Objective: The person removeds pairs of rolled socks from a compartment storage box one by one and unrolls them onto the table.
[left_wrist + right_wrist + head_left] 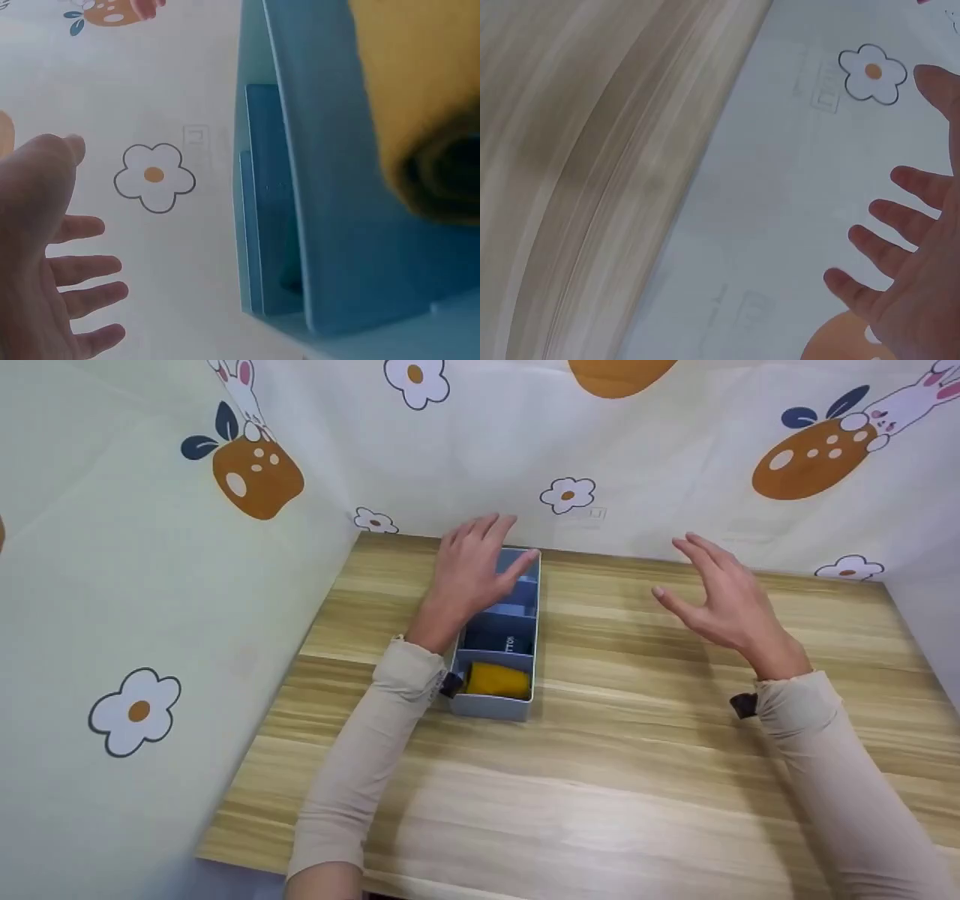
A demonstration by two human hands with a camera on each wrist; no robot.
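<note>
A long blue-grey divided box (pixel 491 708) stands on the table, left of the middle. Its nearest compartment holds a rolled yellow cloth (pixel 498 680), whose rolled end shows large in the left wrist view. In the compartment behind it lies a dark folded cloth (pixel 495 640) with pale lettering. The left hand (pixel 471 568) is raised over the far part of the box, fingers spread, holding nothing, and it hides part of the far compartments. Off to the right, the right hand (pixel 726 598) hovers above the table with its fingers apart and nothing in it.
The wood-grain table (pixel 600 780) meets a printed white curtain (pixel 645 457) at the back and a pale panel (pixel 135 585) on the left. Small dark wrist cameras (pixel 744 706) sit at both cuffs.
</note>
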